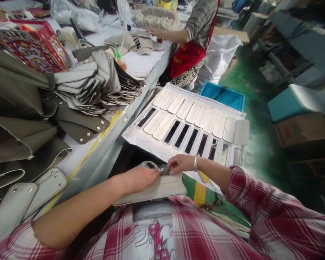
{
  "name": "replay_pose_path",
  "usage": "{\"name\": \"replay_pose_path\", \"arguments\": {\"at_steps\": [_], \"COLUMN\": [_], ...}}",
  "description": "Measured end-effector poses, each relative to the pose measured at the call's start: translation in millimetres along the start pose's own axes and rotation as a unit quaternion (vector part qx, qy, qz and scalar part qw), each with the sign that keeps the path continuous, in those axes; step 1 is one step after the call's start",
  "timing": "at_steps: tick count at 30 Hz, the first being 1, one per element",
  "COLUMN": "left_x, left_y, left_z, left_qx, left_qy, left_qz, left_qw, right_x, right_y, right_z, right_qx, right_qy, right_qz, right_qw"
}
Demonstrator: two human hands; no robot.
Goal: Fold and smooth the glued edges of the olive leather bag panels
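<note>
Close to my lap lies a beige leather-like panel (162,188) with rounded corners and a short seam line. My left hand (141,179) is closed over its upper edge, fingertips pressed together. Opposite it, my right hand (180,163), with a bracelet at the wrist, pinches the same edge near its right end. A small dark grey strip (166,172) shows between the fingertips; its details are too small to tell. Just beyond my hands stands a white slotted rack (148,140), with rows of pale rounded flaps (181,109) laid over it.
On the left table are piled grey flaps (97,81), dark olive bag pieces (13,104), a red patterned box (32,45) and a green-tipped glue bottle (120,61). A co-worker in a red apron (188,57) stands ahead. Behind the rack sits a blue crate (224,96).
</note>
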State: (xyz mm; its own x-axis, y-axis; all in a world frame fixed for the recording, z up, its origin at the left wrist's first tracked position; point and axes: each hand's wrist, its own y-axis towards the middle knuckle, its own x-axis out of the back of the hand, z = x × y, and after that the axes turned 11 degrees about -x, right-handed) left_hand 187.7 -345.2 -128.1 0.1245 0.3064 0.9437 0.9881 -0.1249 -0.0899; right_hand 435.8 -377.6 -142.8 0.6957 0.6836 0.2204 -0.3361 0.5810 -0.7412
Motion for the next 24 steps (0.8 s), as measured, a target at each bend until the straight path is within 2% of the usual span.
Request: {"name": "replay_pose_path", "arguments": {"at_steps": [3, 6, 10, 12, 17, 20, 24], "left_x": [-0.7, -4.7, -7.5, -7.4, -7.2, -6.0, -2.4], "left_y": [-37, -62, -66, -66, -82, -103, -118], "left_z": [10, 11, 10, 11, 13, 12, 4], "left_qx": [0.012, 0.032, 0.016, 0.011, -0.005, 0.024, 0.063], "left_qy": [-0.06, -0.06, -0.03, -0.02, -0.026, -0.047, -0.051], "left_qz": [-0.004, 0.005, 0.03, 0.034, 0.003, -0.014, -0.015], "left_qw": [0.998, 0.998, 0.999, 0.999, 1.0, 0.999, 0.997], "right_x": [-2, -9, -21, -25, -37, -47, -63], "right_y": [7, 16, 28, 34, 49, 61, 77], "right_z": [3, 13, 35, 45, 67, 81, 102], "right_qx": [-0.016, -0.019, -0.018, 0.004, 0.068, 0.079, 0.146], "right_qy": [0.037, 0.051, 0.035, 0.009, -0.018, -0.044, -0.078], "right_qz": [0.045, 0.09, 0.116, 0.123, 0.144, 0.134, 0.131], "right_qw": [0.998, 0.994, 0.992, 0.992, 0.987, 0.987, 0.977]}}
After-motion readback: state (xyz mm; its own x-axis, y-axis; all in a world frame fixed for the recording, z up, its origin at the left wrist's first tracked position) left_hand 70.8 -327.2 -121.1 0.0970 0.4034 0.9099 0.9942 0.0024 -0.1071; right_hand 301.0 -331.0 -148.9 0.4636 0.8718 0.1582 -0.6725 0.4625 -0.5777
